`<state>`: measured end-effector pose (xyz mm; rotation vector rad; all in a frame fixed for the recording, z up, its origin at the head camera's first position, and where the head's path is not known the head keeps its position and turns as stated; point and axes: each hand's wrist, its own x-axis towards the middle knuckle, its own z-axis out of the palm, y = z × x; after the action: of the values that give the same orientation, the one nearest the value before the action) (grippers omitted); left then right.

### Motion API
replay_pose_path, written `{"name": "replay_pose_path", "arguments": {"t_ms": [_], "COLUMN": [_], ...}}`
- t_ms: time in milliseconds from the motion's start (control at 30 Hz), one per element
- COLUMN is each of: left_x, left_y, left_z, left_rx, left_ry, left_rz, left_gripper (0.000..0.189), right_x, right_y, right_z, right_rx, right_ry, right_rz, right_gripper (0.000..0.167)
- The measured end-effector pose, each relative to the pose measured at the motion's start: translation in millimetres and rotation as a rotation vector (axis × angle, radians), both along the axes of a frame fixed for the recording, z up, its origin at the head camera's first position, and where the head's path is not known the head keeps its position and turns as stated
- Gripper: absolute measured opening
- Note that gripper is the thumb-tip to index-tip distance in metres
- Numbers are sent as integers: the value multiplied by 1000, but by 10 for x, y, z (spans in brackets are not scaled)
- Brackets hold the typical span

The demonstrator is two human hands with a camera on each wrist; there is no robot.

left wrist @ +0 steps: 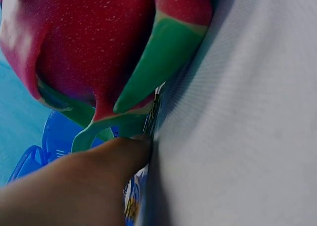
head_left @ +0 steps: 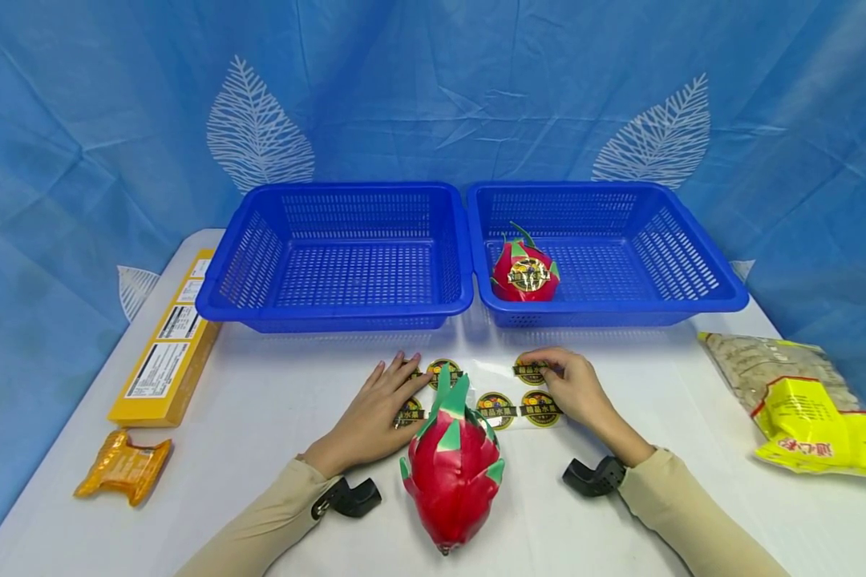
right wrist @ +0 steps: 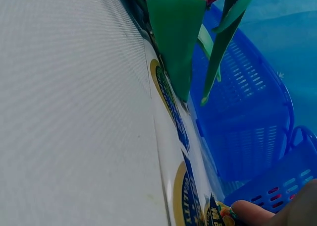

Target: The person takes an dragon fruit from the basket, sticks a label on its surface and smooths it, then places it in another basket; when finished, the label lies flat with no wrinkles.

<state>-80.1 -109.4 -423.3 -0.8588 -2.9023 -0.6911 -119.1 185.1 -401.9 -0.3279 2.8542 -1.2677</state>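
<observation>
A red dragon fruit (head_left: 452,477) with green tips lies on the table between the forearms, its tips over a clear sheet of round black-and-gold stickers (head_left: 495,409). My left hand (head_left: 382,413) rests spread on the sheet's left part, covering some stickers. At the sheet's upper right, my right hand (head_left: 573,389) has its thumb and forefinger at the edge of one sticker (head_left: 529,370). In the right wrist view that sticker (right wrist: 220,214) looks partly raised against a fingertip (right wrist: 247,211). The left wrist view shows the left thumb (left wrist: 131,149) pressing beside the fruit's green tips.
Two blue baskets stand behind; the right basket (head_left: 693,304) contains a stickered dragon fruit (head_left: 523,268), while the left basket (head_left: 332,311) is beside it. A yellow box (head_left: 166,353) and an orange packet (head_left: 124,467) lie left, a yellow food bag (head_left: 801,409) right.
</observation>
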Motion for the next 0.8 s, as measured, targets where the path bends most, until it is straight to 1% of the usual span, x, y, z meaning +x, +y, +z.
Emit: {"name": "replay_pose_path", "arguments": {"t_ms": [133, 300, 367, 600, 800], "left_x": [-2, 1, 2, 2, -3], "left_y": [-1, -3, -2, 5, 3], "left_z": [-4, 1, 4, 19, 14], "left_rx": [0, 3, 2, 7, 18], "left_ry": [1, -5, -7, -11, -11], "left_rz": [-1, -3, -3, -6, 1], "left_gripper": [61, 61, 61, 61, 61], "right_x": [-7, -22, -21, -23, -17], "right_y": [6, 19, 22, 40, 35], "right_z": [-5, -13, -9, 29, 83], "right_rx": [2, -2, -10, -43, -71], "right_ry": [-20, -39, -57, -169, -214], "right_rz": [12, 2, -5, -31, -33], "right_gripper": [34, 33, 33, 35, 35]}}
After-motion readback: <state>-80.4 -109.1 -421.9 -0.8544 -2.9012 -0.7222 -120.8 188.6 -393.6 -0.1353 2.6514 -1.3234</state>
